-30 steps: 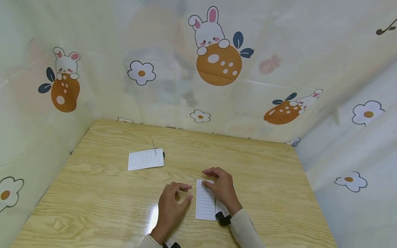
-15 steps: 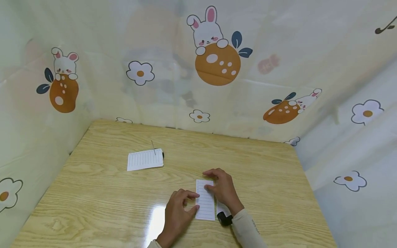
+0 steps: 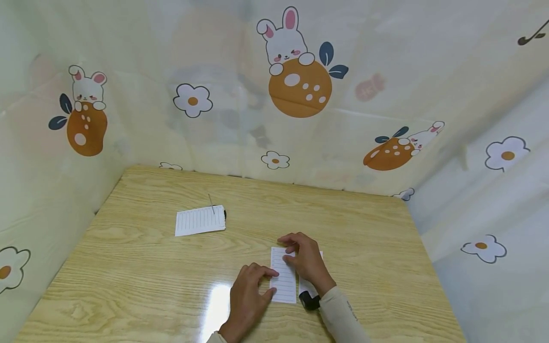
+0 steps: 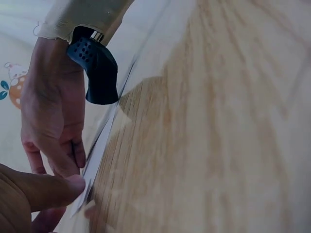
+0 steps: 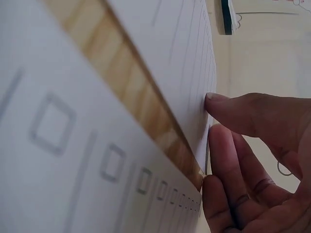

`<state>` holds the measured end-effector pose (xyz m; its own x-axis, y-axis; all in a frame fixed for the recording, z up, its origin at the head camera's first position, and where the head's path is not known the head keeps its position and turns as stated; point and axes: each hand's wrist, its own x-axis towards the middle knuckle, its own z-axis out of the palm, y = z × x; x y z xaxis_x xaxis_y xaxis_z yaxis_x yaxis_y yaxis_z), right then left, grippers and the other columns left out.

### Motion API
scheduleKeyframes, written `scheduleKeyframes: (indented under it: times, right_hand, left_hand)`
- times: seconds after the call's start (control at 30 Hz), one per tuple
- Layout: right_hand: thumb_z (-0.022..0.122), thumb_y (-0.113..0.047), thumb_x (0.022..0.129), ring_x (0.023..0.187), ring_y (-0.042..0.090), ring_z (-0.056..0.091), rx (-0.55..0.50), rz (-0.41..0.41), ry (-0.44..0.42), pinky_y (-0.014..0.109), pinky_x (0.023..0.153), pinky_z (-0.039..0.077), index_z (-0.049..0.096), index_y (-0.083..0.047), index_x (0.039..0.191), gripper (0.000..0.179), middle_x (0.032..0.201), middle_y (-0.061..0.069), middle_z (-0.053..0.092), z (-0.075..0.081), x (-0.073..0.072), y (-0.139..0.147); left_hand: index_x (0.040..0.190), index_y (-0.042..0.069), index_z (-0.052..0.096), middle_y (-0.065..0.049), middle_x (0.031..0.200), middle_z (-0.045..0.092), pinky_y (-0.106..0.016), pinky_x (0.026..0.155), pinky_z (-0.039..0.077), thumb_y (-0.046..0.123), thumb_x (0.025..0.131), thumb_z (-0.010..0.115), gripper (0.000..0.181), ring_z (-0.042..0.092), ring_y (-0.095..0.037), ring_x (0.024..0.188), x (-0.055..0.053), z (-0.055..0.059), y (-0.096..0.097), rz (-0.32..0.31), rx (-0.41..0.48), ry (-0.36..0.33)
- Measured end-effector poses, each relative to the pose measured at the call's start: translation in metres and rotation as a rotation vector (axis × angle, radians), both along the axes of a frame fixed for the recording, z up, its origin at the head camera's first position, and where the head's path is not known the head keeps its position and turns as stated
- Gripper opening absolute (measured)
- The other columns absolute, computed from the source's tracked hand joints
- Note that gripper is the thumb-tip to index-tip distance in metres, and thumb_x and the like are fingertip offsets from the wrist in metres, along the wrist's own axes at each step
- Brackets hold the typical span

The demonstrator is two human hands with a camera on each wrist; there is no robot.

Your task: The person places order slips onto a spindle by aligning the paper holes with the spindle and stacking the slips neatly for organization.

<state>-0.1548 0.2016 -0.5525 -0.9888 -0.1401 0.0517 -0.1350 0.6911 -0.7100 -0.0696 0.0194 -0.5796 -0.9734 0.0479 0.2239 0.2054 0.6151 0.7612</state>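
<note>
A white lined paper sheet point(image 3: 283, 286) lies upright in front of me. My left hand point(image 3: 250, 296) holds its left edge, index finger and thumb spread apart along it. At the upper right my right hand point(image 3: 308, 261) grips the sheet, thumb on the paper and fingers curled by the top edge. In the right wrist view, the right thumb point(image 5: 243, 111) touches the paper with the fingers close by. A second lined sheet point(image 5: 87, 160), printed with small checkboxes, lies beside the first, separated by a narrow strip of table. The right hand and wrist partly cover it in the head view.
Farther back on the left, another lined paper stack point(image 3: 199, 221) lies sideways on the wooden table point(image 3: 351, 228), with a thin rod rising near it and something dark at its right end. A patterned curtain point(image 3: 231, 128) encloses the table's back and sides.
My left hand has moved right to the sheet's left edge, its fingertips now on the paper. The right hand's fingers have shifted slightly at the top of the sheet.
</note>
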Motion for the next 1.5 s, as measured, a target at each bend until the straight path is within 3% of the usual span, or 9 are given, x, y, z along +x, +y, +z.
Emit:
scheduleKeyframes:
  times: [0.33,0.67,1.0,1.17,1.33,1.5]
  right_hand:
    - [0.087,0.009,0.078,0.091,0.017,0.069,0.044,0.023,0.048,0.037,0.085,0.059,0.079,-0.016,0.113,0.044,0.103,0.003,0.07,0.001,0.001,-0.001]
    - [0.089,0.008,0.076,0.1,0.021,0.068,0.087,0.018,0.091,0.042,0.091,0.057,0.08,-0.016,0.11,0.042,0.106,0.002,0.071,0.002,0.002,-0.004]
    - [0.081,0.015,0.079,0.088,0.016,0.068,0.015,0.067,0.049,0.031,0.08,0.059,0.078,-0.015,0.103,0.038,0.102,0.003,0.069,0.002,0.0,-0.001]
    - [0.077,0.014,0.082,0.093,0.013,0.064,0.006,0.134,-0.003,0.028,0.086,0.056,0.076,-0.018,0.089,0.033,0.1,-0.005,0.073,0.002,-0.002,0.005]
    - [0.081,0.006,0.083,0.099,0.012,0.061,0.038,0.179,-0.035,0.034,0.095,0.047,0.078,-0.024,0.087,0.03,0.099,-0.011,0.074,0.006,-0.004,0.009]
    - [0.083,0.005,0.084,0.102,0.015,0.065,-0.004,0.232,-0.067,0.034,0.1,0.054,0.078,-0.021,0.089,0.027,0.1,-0.007,0.068,0.011,-0.004,0.013]
  left_hand:
    - [0.101,0.032,0.08,0.014,0.095,0.068,-0.021,0.07,0.049,0.013,0.069,0.098,0.041,0.056,-0.005,0.089,0.0,-0.001,0.0,0.001,-0.034,0.021]
    - [0.1,0.03,0.08,0.013,0.094,0.067,-0.02,0.069,0.048,0.012,0.071,0.097,0.038,0.054,-0.005,0.088,0.001,-0.001,0.0,-0.011,-0.031,0.009]
    - [0.099,0.03,0.08,0.012,0.093,0.067,-0.021,0.068,0.047,0.013,0.07,0.096,0.037,0.054,-0.007,0.088,0.001,-0.002,0.0,-0.002,-0.037,0.035]
    - [0.098,0.029,0.08,0.011,0.093,0.067,-0.021,0.068,0.047,0.012,0.069,0.096,0.037,0.054,-0.007,0.088,0.002,-0.003,0.0,-0.004,-0.038,0.045]
    - [0.098,0.029,0.08,0.011,0.093,0.068,-0.02,0.068,0.046,0.012,0.069,0.096,0.037,0.054,-0.006,0.087,0.001,-0.002,-0.001,-0.005,-0.03,0.035]
    - [0.098,0.03,0.08,0.011,0.093,0.068,-0.021,0.069,0.048,0.012,0.069,0.097,0.038,0.055,-0.007,0.088,0.0,-0.003,-0.001,-0.003,-0.034,0.04]
